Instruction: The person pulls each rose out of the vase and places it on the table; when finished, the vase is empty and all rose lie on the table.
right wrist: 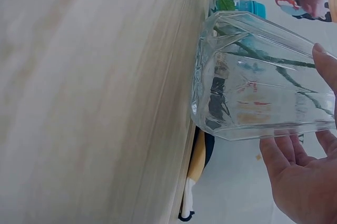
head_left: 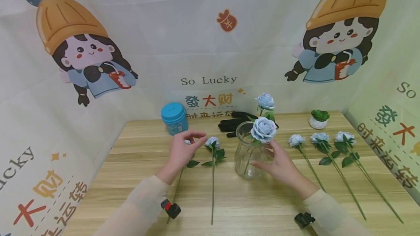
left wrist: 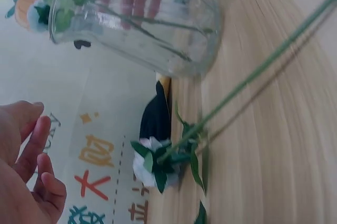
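A clear glass vase (head_left: 242, 157) stands on the table with two pale blue roses in it, a nearer rose (head_left: 263, 129) and a farther rose (head_left: 265, 101). My right hand (head_left: 279, 162) grips its side, thumb on one face and fingers round the other; the right wrist view shows this hand (right wrist: 303, 182) on the glass. To the left, my left hand (head_left: 183, 148) hovers over a rose whose bloom it partly hides. Its fingers are loosely bent and hold nothing, as the left wrist view confirms. Just right of it lies another rose (head_left: 212, 142) with a long green stem.
At the right lie three roses, the nearest a blue rose (head_left: 296, 140). A small potted plant (head_left: 319, 121) stands behind them. Black gloves (head_left: 229, 125) lie behind the vase, and a blue-lidded canister (head_left: 174, 117) sits at the back left. A printed cloth (head_left: 157, 39) hangs behind the table.
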The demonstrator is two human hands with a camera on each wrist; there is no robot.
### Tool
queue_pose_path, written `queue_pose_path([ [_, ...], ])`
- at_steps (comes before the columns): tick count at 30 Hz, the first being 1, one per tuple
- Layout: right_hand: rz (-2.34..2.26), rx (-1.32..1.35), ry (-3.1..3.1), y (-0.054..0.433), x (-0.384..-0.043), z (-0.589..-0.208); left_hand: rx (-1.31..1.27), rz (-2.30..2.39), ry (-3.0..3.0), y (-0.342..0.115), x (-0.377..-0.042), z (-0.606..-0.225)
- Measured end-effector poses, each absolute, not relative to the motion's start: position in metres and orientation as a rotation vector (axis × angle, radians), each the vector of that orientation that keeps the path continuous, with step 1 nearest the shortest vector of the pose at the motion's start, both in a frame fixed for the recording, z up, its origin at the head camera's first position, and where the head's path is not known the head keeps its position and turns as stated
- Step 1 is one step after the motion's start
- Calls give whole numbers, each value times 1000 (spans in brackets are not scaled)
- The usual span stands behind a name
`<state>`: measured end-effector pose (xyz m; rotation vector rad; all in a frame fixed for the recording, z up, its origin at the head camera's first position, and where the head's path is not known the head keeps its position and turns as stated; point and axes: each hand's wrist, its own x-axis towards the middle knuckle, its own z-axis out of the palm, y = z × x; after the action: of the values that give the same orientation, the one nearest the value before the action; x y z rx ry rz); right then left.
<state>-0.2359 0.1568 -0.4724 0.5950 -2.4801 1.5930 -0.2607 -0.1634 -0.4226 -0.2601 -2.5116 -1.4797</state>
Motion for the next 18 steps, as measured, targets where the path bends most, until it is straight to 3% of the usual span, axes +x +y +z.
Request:
queue_pose_path([
  [10,1607,578,-2503,157,-236,-470,-555,-1605,-2397,-116,-254,-408],
  [18,1583,587,-2513,158,-236,-472,-811,-1397,-2314,-86,-251,-404],
])
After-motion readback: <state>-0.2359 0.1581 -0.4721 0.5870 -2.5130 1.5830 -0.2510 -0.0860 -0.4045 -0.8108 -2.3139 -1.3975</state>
